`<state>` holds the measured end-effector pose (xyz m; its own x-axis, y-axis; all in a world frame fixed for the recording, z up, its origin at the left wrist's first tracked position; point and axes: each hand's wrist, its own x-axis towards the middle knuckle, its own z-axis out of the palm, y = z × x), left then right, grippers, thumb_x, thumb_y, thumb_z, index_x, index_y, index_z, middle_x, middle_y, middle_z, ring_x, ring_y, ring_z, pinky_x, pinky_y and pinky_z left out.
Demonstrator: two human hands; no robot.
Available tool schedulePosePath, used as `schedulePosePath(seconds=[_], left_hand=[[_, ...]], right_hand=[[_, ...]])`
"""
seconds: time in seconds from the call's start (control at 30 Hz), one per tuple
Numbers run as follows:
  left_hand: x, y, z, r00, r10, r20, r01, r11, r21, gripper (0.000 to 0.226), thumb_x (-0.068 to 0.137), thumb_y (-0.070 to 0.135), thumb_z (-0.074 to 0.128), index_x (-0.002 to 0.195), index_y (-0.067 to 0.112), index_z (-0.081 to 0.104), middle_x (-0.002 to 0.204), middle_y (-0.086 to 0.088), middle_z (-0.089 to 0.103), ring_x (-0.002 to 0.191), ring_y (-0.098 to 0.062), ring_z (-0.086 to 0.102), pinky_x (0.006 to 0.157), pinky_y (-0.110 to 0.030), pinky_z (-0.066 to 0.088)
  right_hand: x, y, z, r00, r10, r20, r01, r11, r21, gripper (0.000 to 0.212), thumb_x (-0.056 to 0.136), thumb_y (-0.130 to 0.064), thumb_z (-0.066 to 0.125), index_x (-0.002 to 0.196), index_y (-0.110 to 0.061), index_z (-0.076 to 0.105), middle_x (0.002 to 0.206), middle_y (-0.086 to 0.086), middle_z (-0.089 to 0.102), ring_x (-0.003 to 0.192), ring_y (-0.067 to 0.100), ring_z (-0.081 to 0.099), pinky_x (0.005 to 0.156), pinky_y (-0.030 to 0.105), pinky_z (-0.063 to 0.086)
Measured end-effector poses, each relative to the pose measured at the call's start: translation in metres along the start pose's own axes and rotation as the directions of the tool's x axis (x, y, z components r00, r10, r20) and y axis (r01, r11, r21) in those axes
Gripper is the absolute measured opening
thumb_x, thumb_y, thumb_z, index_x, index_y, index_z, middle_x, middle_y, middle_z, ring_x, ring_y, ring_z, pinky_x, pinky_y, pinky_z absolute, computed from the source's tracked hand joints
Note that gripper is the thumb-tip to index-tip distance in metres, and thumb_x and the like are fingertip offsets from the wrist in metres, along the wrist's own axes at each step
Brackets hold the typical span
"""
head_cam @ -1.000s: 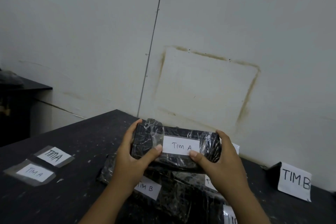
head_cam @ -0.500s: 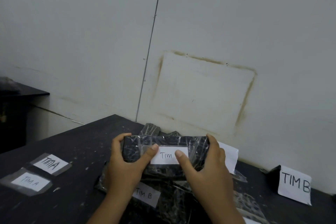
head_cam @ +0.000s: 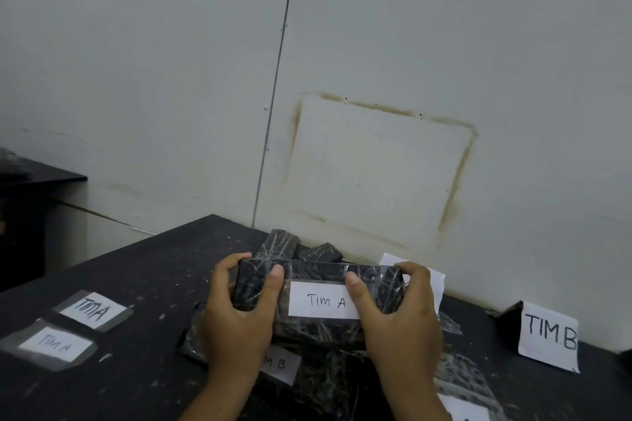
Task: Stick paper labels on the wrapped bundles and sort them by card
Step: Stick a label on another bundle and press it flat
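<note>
While it is held over the pile [head_cam: 328,383] on the table [head_cam: 143,284], the bundle [head_cam: 318,328] is gripped at each end by the left hand [head_cam: 236,314] and right hand [head_cam: 400,321]; its label [head_cam: 321,301] is touched by the right thumb.

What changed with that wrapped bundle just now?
The thumb of the right hand slid off the label to its right edge, uncovering TIM A; the bundle sank slightly toward the pile. The left hand kept gripping. The TIM B card and taped labels stayed.

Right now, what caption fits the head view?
Left hand and right hand hold a wrapped bundle labelled TIM A over other bundles.
</note>
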<state>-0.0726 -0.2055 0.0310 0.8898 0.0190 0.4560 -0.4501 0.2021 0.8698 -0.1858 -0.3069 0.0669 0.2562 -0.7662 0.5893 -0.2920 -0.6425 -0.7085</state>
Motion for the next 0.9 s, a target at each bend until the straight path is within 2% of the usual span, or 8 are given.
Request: schedulePosePath(seconds=[0.1,0.17,0.3,0.43,0.6,0.73,0.83,0.9], left_hand=[[0.000,-0.002,0.000,1.000,-0.020,-0.004,0.020,1.000,-0.006,0.035,0.075,0.053,0.069,0.101,0.032,0.057,0.081,0.014,0.064,0.073,-0.005,0.063,0.059,-0.031,0.052],[0.001,-0.003,0.000,1.000,-0.025,0.015,0.025,1.000,-0.004,0.030,0.080,0.046,0.067,0.102,0.029,0.058,0.082,0.013,0.064,0.072,-0.004,0.062,0.058,-0.027,0.051],[0.000,0.001,-0.001,0.996,-0.035,0.088,0.036,0.999,-0.007,0.016,0.088,0.026,0.061,0.102,0.026,0.054,0.079,0.009,0.060,0.069,0.008,0.059,0.052,-0.009,0.044],[0.003,0.007,-0.001,0.987,-0.082,0.142,0.092,0.993,-0.071,0.017,0.087,0.029,0.061,0.099,0.033,0.049,0.081,0.009,0.059,0.071,0.001,0.060,0.055,-0.018,0.041],[0.004,0.004,-0.002,0.972,-0.130,0.194,0.147,0.986,-0.078,0.062,0.055,0.056,0.077,0.105,0.038,0.047,0.094,0.012,0.060,0.084,-0.010,0.060,0.064,-0.030,0.048],[0.003,0.002,-0.001,0.961,-0.141,0.239,0.157,0.987,-0.047,0.088,0.029,0.080,0.073,0.106,0.053,0.039,0.121,0.007,0.057,0.103,-0.019,0.059,0.084,-0.046,0.052],[0.002,0.007,-0.002,0.957,-0.164,0.241,0.180,0.983,-0.045,0.101,0.038,0.069,0.083,0.124,0.052,0.033,0.144,0.010,0.035,0.124,-0.013,0.038,0.098,-0.040,0.039],[0.002,0.007,-0.001,0.960,-0.168,0.224,0.183,0.982,-0.047,0.104,0.041,0.058,0.082,0.131,0.048,0.031,0.148,0.010,0.032,0.132,-0.017,0.034,0.101,-0.043,0.036]], right_hand=[[0.000,0.005,0.002,0.999,-0.030,-0.024,0.031,0.999,0.038,0.041,0.074,-0.060,0.059,0.099,-0.031,0.042,0.087,-0.007,0.060,0.072,0.011,0.057,0.054,0.025,0.038],[-0.001,0.006,0.002,0.997,-0.065,-0.041,0.067,0.997,0.046,0.033,0.079,-0.054,0.057,0.097,-0.030,0.043,0.082,-0.010,0.058,0.069,0.010,0.057,0.053,0.021,0.037],[0.001,0.004,-0.002,0.995,-0.101,-0.023,0.102,0.994,0.039,0.030,0.085,-0.046,0.051,0.107,-0.026,0.047,0.096,-0.008,0.057,0.071,0.006,0.052,0.058,0.028,0.036],[0.006,0.001,-0.006,0.990,-0.062,0.128,0.057,0.998,0.040,0.037,0.082,-0.055,0.052,0.111,-0.038,0.038,0.107,-0.009,0.051,0.080,0.003,0.053,0.063,0.030,0.042],[0.008,-0.002,-0.005,0.980,-0.095,0.172,0.072,0.988,0.137,0.039,0.078,-0.055,0.056,0.109,-0.042,0.036,0.112,-0.005,0.051,0.100,0.017,0.055,0.081,0.045,0.051],[0.011,-0.001,-0.010,0.972,-0.159,0.172,0.135,0.981,0.139,0.033,0.090,-0.032,0.053,0.120,-0.032,0.038,0.113,-0.003,0.048,0.099,0.011,0.050,0.085,0.040,0.046],[0.009,-0.003,-0.012,0.974,-0.142,0.178,0.134,0.989,0.055,0.033,0.093,-0.032,0.044,0.125,-0.029,0.036,0.115,-0.003,0.050,0.091,0.005,0.050,0.079,0.036,0.043],[0.005,-0.009,-0.011,0.976,-0.087,0.198,0.102,0.993,-0.067,0.048,0.090,-0.049,0.039,0.132,-0.027,0.030,0.124,-0.003,0.049,0.100,0.015,0.052,0.090,0.042,0.040]])
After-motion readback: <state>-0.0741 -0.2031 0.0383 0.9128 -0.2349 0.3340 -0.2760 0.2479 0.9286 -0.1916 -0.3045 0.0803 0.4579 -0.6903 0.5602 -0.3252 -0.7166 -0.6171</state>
